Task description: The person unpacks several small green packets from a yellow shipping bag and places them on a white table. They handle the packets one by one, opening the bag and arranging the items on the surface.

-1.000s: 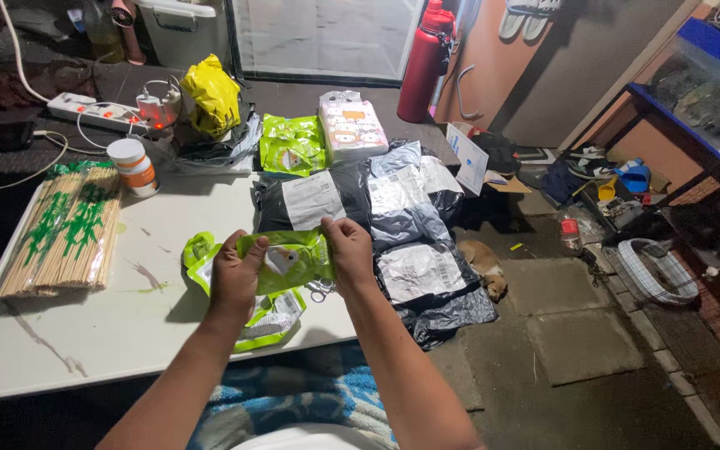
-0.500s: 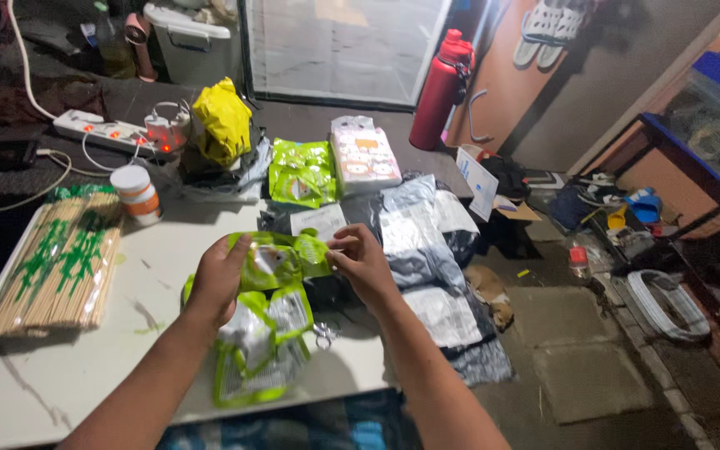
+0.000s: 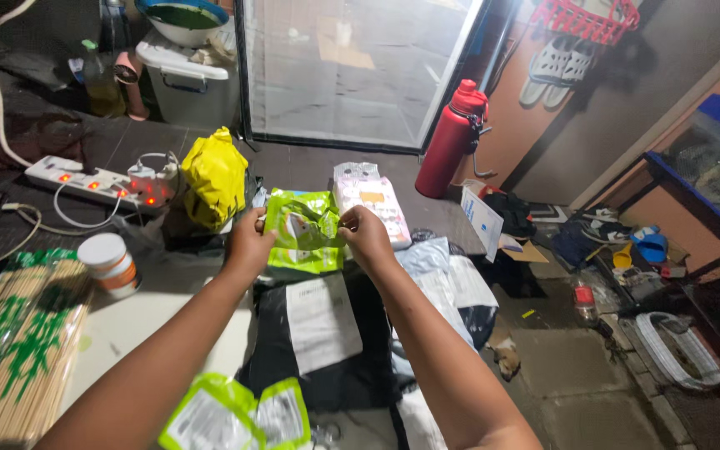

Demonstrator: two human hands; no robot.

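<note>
My left hand (image 3: 247, 242) and right hand (image 3: 366, 236) each pinch a side of the green pouch (image 3: 302, 227), held up over the black mailer bag (image 3: 293, 350) (far tabletop edge, near the yellow bag (image 3: 214, 175)).

Both hands (image 3: 249, 244) pinch a green pouch (image 3: 300, 230).

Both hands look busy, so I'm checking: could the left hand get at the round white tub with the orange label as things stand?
Probably yes: the tub stands uncovered beside the left hand, though that hand holds a green packet.
</note>
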